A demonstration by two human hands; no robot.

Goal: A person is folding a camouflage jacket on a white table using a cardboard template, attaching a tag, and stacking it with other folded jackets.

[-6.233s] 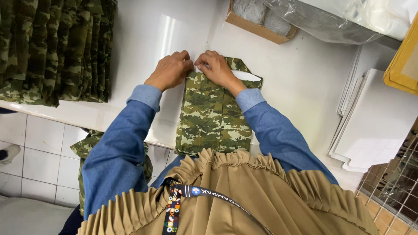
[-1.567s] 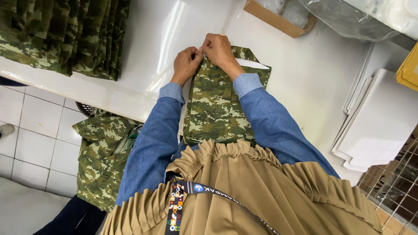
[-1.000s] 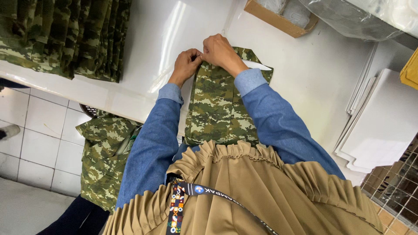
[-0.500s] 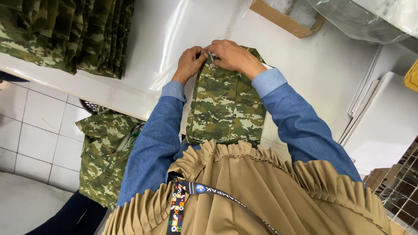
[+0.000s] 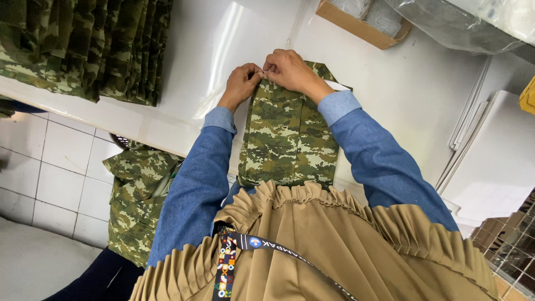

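Note:
A folded green camouflage garment (image 5: 290,139) lies lengthwise on the white table (image 5: 234,50) in front of me. My left hand (image 5: 241,83) pinches its far left corner. My right hand (image 5: 290,71) rests on the far edge beside it, fingertips meeting the left hand's. Both hands press or pinch the cloth at the top fold. A small white piece (image 5: 337,85) shows under the garment's far right corner.
A stack of folded camouflage garments (image 5: 83,44) sits at the table's far left. More camouflage cloth (image 5: 136,195) hangs in a basket below the table edge. A cardboard box (image 5: 362,25) and clear plastic bag (image 5: 457,22) lie beyond; white sheets (image 5: 496,161) are to the right.
The hands have stayed together on the garment's far edge, the right hand sliding slightly left to meet the left. The view has shifted a little.

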